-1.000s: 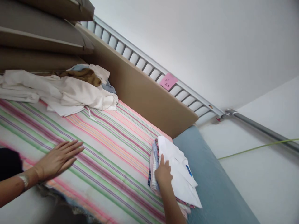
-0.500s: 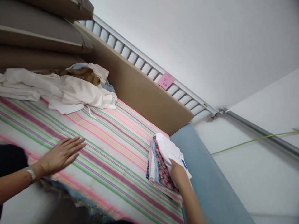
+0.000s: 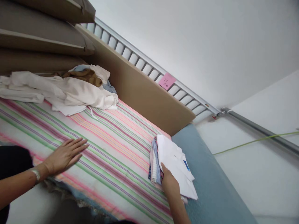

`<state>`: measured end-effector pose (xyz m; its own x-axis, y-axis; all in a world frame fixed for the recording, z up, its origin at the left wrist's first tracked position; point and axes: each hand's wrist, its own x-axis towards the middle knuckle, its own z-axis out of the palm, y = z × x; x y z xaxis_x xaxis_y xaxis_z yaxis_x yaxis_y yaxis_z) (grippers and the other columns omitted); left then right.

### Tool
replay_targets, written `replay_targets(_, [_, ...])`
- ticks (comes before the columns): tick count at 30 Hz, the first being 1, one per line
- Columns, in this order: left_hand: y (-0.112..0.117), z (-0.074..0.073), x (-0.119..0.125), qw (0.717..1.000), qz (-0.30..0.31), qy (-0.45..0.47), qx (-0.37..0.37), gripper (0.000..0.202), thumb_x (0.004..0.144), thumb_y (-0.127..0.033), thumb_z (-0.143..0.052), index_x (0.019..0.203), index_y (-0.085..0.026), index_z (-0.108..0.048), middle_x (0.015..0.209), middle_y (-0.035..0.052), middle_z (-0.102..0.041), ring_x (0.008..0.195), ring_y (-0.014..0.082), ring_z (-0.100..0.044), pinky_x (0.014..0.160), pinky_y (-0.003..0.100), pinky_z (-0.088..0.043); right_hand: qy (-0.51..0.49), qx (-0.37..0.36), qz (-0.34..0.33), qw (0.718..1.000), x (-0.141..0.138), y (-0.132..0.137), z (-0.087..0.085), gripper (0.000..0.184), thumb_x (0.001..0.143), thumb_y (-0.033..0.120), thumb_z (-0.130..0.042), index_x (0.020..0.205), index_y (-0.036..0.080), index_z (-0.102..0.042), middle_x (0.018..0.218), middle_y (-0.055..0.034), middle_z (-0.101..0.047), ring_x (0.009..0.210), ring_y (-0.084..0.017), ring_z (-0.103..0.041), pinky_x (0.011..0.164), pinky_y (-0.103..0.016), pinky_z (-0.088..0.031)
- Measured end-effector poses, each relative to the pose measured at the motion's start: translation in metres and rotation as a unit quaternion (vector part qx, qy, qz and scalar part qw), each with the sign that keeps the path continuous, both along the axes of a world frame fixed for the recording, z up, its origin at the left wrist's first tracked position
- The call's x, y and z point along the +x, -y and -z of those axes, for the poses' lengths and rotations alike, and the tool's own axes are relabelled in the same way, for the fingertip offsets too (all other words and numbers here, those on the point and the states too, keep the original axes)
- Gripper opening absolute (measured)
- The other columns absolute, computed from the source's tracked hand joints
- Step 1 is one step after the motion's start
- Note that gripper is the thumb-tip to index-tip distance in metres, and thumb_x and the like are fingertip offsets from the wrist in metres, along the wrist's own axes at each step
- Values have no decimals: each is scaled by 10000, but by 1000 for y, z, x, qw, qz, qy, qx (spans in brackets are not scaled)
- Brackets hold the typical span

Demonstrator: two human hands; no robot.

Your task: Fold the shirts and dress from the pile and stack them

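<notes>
My left hand [image 3: 68, 155] lies flat with its fingers stretched out on the striped sheet [image 3: 109, 146]. At the right end of the bed, my right hand [image 3: 170, 183] grips the near-left edge of a folded white garment [image 3: 174, 155] with a blue patch. That garment tops a stack of folded clothes [image 3: 154, 168], whose blue, pale and patterned layers show along the left side. The undersides of my right fingers are hidden.
A loose heap of clothes [image 3: 70, 93], mostly white with some brown and blue, lies at the back left under large brown padded slabs [image 3: 44, 37]. Behind stands a tan board [image 3: 144, 93] against a metal railing [image 3: 140, 63] with a pink note [image 3: 167, 81]. Blue padding [image 3: 210, 177] borders the right.
The white garment now lies flatter and covers more of the stack, hiding most of the pink patterned layer. My right hand has shifted left along its edge. My left hand stays on the sheet.
</notes>
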<state>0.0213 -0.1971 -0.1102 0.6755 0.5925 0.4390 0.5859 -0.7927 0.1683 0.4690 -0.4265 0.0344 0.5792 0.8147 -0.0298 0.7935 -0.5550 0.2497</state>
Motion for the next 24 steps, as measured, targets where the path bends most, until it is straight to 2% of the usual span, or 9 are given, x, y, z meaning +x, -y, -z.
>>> replay_targets(2, [0,1,0,1000,1,1,1,500,894,-454,-447,1380,-339,-418,1438,-13,-429,1329,262,-373,1095,436,-222,33,28,-42,998,7,8,2,581,863,116,-294,1426,258,-311,1398,-160,-448,1131,-240,-574,803,-330,-481])
replay_targets(4, [-1,2,0,1000,1,4,1,497,891,-458,-451,1373,-340,-429,1434,-15,-435,1329,260,-372,1098,437,-215,53,55,-96,992,18,20,5,598,843,109,-354,1412,292,-335,1470,-130,-355,1189,-238,-532,836,-328,-485])
replay_targets(9, [0,-1,0,1000,1,-10,-21,485,903,-442,-431,1369,-308,-441,1444,9,-422,1343,261,-346,1100,452,-207,39,74,-148,985,41,43,16,572,816,43,-301,1311,254,-495,1400,-93,-467,1168,-208,-550,903,-340,-484])
replay_targets(13, [0,-5,-2,999,5,-22,-25,491,904,-431,-431,1371,-280,-441,1442,24,-426,1341,264,-344,1094,460,-205,6,123,-212,969,42,49,23,530,821,69,-322,1320,159,-474,1315,-92,-554,1207,-172,-512,1018,-332,-418])
replay_targets(15, [0,-6,-2,999,8,-23,-24,489,903,-427,-424,1367,-276,-446,1438,21,-431,1338,261,-349,1094,459,-204,10,155,-203,967,44,55,28,477,845,120,-342,1297,143,-495,1260,-97,-595,1165,-174,-545,1011,-337,-427])
replay_targets(18, [2,-7,0,1000,10,-1,-23,474,905,-421,-399,1347,-267,-478,1431,13,-439,1342,253,-344,1103,455,-199,51,184,-141,971,54,69,36,438,848,160,-371,1253,141,-538,1242,-124,-603,1154,-222,-551,992,-396,-433])
replay_targets(21, [8,-7,4,998,0,50,-32,482,913,-436,-345,1322,-245,-514,1427,9,-447,1359,234,-322,1122,431,-192,93,217,-88,968,66,82,38,462,816,173,-418,1264,154,-529,1342,-147,-517,1259,-278,-451,1030,-478,-361])
replay_targets(24, [10,-4,5,997,-12,73,-25,529,887,-501,-344,1319,-252,-520,1419,7,-458,1355,225,-333,1127,408,-204,61,285,-47,955,77,91,32,504,787,215,-446,1283,141,-504,1419,-161,-422,1332,-288,-344,1070,-489,-289])
